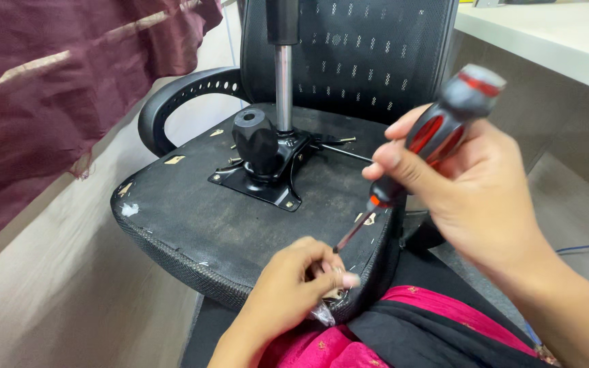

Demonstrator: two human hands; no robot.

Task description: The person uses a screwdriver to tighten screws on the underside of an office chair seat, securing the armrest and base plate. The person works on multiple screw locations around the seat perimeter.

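**Screwdriver tip at the corner of an upturned chair seat**

A screwdriver (420,146) with a red and black handle slants down from the upper right; its thin shaft ends at the near corner of an office chair seat (192,225) that lies bottom-up. The right hand (478,191) is wrapped around the handle, thumb and forefinger pressed along the lower grip. The left hand (294,286) rests on the seat's near edge just beside the tip, fingers pinched together on something small there; what it is cannot be told. A scrap of clear plastic (323,315) shows just below that hand.

The seat's underside is worn black fabric with staples and small pale patches along its rim. At its middle sits a black metal mounting plate (264,180) with a black knob (255,140), and a chrome gas-lift column (283,85) rises from it. A curved black armrest (178,99) arcs off to the left, and the mesh backrest (356,54) stands behind. Maroon cloth (56,88) hangs at the upper left, pink and black clothing (403,327) lies below the seat, and a white counter (547,41) runs along the upper right.
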